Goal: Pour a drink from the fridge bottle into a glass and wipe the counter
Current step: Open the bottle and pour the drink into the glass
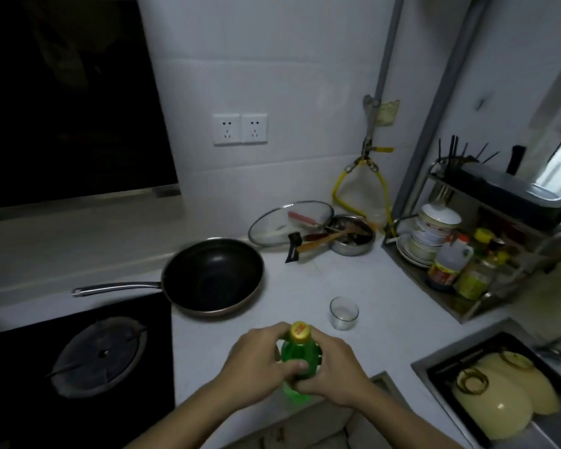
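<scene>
A green plastic bottle (297, 354) with a yellow cap (300, 332) stands upright near the front edge of the white counter (353, 273). My left hand (256, 364) wraps its left side and my right hand (332, 367) its right side; both grip the body below the cap. The cap is on. A short clear glass (344, 312) stands empty just beyond and to the right of the bottle, apart from my hands.
A black frying pan (212, 277) sits at the back left, its handle over the gas hob (98, 354). A glass lid (290, 223) and a steel bowl (352, 234) lie at the back. A dish rack (467, 254) stands right; the sink (499, 387) holds pale bowls.
</scene>
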Tool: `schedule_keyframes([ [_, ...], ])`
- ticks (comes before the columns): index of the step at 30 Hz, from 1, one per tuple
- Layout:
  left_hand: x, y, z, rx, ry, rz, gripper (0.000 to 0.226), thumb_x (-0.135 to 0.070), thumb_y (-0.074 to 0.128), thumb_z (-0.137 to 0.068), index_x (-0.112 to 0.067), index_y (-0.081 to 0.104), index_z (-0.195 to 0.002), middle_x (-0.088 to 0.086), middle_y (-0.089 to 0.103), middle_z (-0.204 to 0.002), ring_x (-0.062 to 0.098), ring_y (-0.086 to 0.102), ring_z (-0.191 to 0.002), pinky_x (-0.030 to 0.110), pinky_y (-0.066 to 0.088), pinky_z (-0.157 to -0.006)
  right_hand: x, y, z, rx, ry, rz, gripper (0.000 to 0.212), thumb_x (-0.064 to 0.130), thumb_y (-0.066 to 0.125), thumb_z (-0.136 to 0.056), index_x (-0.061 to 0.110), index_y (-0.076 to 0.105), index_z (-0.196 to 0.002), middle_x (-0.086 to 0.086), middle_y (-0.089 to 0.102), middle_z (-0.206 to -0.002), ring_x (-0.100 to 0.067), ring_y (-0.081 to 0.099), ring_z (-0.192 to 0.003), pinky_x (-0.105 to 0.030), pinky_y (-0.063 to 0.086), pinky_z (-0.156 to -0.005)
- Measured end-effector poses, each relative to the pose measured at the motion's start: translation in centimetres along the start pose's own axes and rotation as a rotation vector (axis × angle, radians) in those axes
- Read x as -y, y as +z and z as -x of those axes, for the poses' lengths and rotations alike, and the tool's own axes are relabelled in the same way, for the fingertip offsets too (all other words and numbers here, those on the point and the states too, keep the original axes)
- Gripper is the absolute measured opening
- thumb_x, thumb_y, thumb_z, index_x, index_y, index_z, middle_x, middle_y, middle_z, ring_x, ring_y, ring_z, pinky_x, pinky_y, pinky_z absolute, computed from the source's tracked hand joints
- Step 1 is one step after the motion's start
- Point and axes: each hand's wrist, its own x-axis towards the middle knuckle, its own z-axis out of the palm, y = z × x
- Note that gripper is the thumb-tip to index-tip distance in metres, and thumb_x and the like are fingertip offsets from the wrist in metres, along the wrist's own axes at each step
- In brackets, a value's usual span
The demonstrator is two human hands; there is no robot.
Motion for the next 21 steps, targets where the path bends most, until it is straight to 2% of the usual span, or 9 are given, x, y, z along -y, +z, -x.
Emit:
schedule_keyframes([
  [3,1.0,1.0,-3.3,-0.021,0.001,-0.096,0.044,-0.058,0.066,-0.073,-0.038,0.057,-0.11,-0.014,0.07,-0.096,0.007,0.063,-0.087,0.032,0.049,-0.074,-2.4,-0.5,-3.3,0.027,0.013,0.016,0.057,0.039,0.08,-0.056,0.035,0.057,-0.108,0.009,0.069,-0.094,-0.009,0.065,-0.081,-0.034,0.055,-0.068],
  [7,2.4,3.0,-7.1,-0.043,-0.061,-0.161,0.044,-0.057,0.065,-0.075,-0.037,0.058,-0.114,-0.009,0.07,-0.098,0.014,0.062,-0.092,0.032,0.047,-0.073,-6.0,-0.3,-8.0,0.09,0.014,-0.021,0.055,0.033,0.08,-0.055,0.034,0.057,-0.105,0.01,0.069,-0.094,-0.01,0.065,-0.082,-0.032,0.053,-0.07],
  [13,2.8,5.9,-12.0,-0.051,-0.201,-0.242,0.036,-0.048,0.066,-0.074,-0.031,0.062,-0.106,-0.007,0.07,-0.093,0.013,0.062,-0.085,0.029,0.047,-0.068,-10.3,0.3,-13.5,0.195,0.018,-0.004,0.049,0.023,0.076,-0.061,0.034,0.057,-0.105,0.009,0.07,-0.099,-0.011,0.065,-0.09,-0.032,0.056,-0.079],
  [15,2.9,6.5,-13.0,-0.05,-0.225,-0.252,0.033,-0.046,0.066,-0.076,-0.029,0.063,-0.104,-0.006,0.07,-0.091,0.013,0.061,-0.082,0.027,0.043,-0.064,-11.4,0.3,-14.6,0.23,0.002,0.003,0.05,0.021,0.077,-0.063,0.033,0.058,-0.107,0.008,0.07,-0.101,-0.012,0.065,-0.091,-0.032,0.056,-0.079],
  [18,3.6,6.9,-13.7,-0.039,-0.251,-0.226,0.033,-0.047,0.067,-0.075,-0.029,0.063,-0.102,-0.008,0.071,-0.09,0.012,0.063,-0.082,0.03,0.048,-0.068,-12.8,0.5,-15.5,0.28,-0.018,-0.005,0.053,0.023,0.079,-0.061,0.034,0.057,-0.108,0.009,0.07,-0.101,-0.011,0.064,-0.089,-0.031,0.056,-0.077],
  [21,4.3,7.0,-14.0,-0.01,-0.237,-0.226,0.034,-0.048,0.066,-0.076,-0.029,0.062,-0.103,-0.008,0.07,-0.091,0.012,0.062,-0.083,0.028,0.047,-0.07,-13.7,1.1,-15.8,0.294,-0.016,-0.027,0.055,0.026,0.08,-0.06,0.035,0.055,-0.108,0.011,0.069,-0.098,-0.008,0.064,-0.087,-0.031,0.056,-0.074],
])
